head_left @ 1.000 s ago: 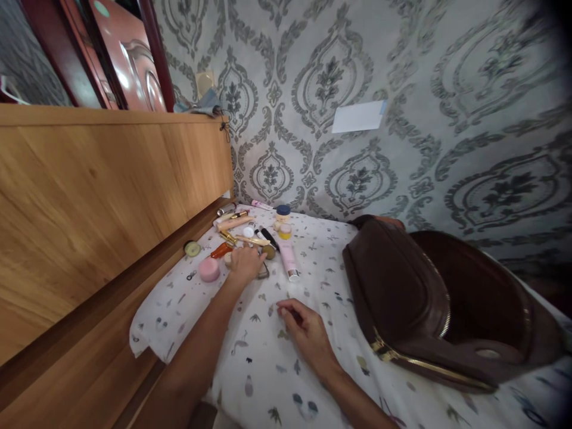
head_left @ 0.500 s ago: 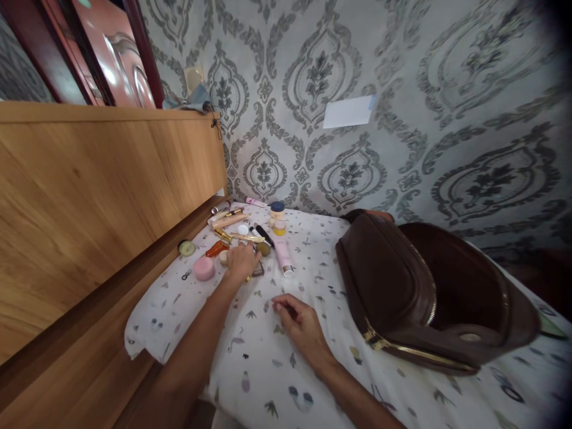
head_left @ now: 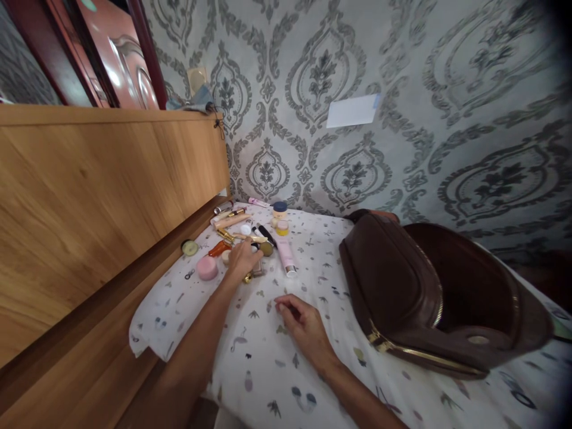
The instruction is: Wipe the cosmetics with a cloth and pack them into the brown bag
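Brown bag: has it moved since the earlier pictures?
No; judged against the white card on the wall, the brown bag stays put; the whole view shifted slightly.

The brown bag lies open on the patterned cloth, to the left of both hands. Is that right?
Not quite: the head view shows the brown bag to the right of both the left hand and the right hand. It does lie open on the patterned cloth.

Dim, glare on door (head_left: 121,59), right edge seemingly blurred
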### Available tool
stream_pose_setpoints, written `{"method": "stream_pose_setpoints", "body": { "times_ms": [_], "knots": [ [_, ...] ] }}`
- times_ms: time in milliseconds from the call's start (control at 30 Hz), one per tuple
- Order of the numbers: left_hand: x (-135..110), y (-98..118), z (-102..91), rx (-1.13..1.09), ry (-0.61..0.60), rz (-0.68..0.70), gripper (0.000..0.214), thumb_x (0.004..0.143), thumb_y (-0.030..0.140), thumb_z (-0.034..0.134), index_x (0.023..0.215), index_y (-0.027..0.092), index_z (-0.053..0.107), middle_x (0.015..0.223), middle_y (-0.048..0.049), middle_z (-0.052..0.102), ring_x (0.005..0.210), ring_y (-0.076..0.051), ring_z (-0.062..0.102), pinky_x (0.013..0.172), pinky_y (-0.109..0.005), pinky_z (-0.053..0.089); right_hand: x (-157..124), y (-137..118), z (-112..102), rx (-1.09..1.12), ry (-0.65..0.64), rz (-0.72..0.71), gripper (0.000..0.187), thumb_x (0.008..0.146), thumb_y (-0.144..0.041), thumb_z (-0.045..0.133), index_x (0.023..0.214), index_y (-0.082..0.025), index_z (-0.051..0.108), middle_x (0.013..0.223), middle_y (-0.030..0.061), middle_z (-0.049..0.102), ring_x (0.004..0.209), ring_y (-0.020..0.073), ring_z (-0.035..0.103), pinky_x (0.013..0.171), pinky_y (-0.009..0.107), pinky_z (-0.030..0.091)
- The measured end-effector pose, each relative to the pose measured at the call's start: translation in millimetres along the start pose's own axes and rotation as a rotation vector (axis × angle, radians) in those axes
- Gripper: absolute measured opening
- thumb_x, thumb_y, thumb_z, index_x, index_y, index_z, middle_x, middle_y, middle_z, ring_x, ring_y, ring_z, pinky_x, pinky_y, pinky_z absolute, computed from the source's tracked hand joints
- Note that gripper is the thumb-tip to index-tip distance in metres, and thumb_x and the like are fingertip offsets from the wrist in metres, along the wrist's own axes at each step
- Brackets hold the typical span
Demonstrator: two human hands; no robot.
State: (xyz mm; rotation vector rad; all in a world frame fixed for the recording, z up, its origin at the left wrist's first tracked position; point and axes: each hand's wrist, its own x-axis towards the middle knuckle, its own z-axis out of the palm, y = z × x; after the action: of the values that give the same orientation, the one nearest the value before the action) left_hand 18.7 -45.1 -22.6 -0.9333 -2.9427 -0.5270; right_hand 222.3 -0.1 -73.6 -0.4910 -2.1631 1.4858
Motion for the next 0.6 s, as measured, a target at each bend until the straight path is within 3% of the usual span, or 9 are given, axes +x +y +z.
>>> {"method": "stream_pose_setpoints", "body": {
  "times_ms": [200, 400, 600],
  "knots": [
    [5.4, -5.6, -1.4, -0.043, 0.030, -0.008, 0.047, 0.085, 0.040, 0.056, 0.127, 0.020, 0.055, 0.111, -0.0114, 0.073, 0.105, -0.028, 0.066, 0.076, -0.032, 0.047, 0.7, 0.9, -0.9, 0.011, -0.007, -0.006, 0.033, 0.086, -0.043, 0.052, 0.088, -0.015, 0.069, 0.069, 0.0026, 0.064, 0.056, 0.0139, 0.050, 0.053, 0.025, 0.039],
    [3.7, -4.4, 0.5, -0.022, 0.064, 0.027, 0.037, 0.088, 0.040, 0.057, 0.119, 0.019, 0.061, 0.110, -0.0114, 0.073, 0.106, -0.027, 0.066, 0.079, -0.031, 0.047, 0.8, 1.8, -0.7, 0.026, -0.001, -0.004, 0.031, 0.085, -0.042, 0.053, 0.085, -0.016, 0.070, 0.067, 0.0025, 0.063, 0.056, 0.0143, 0.050, 0.053, 0.025, 0.040],
    [3.3, -19.5, -24.5, 0.087, 0.180, -0.034, 0.033, 0.097, 0.029, 0.039, 0.121, 0.019, 0.060, 0.113, -0.0147, 0.070, 0.102, -0.030, 0.066, 0.081, -0.037, 0.047, 0.9, 1.4, -0.8, 0.033, -0.006, -0.009, 0.030, 0.085, -0.041, 0.053, 0.084, -0.016, 0.069, 0.066, 0.0019, 0.062, 0.054, 0.0135, 0.049, 0.051, 0.025, 0.038]
  ]
}}
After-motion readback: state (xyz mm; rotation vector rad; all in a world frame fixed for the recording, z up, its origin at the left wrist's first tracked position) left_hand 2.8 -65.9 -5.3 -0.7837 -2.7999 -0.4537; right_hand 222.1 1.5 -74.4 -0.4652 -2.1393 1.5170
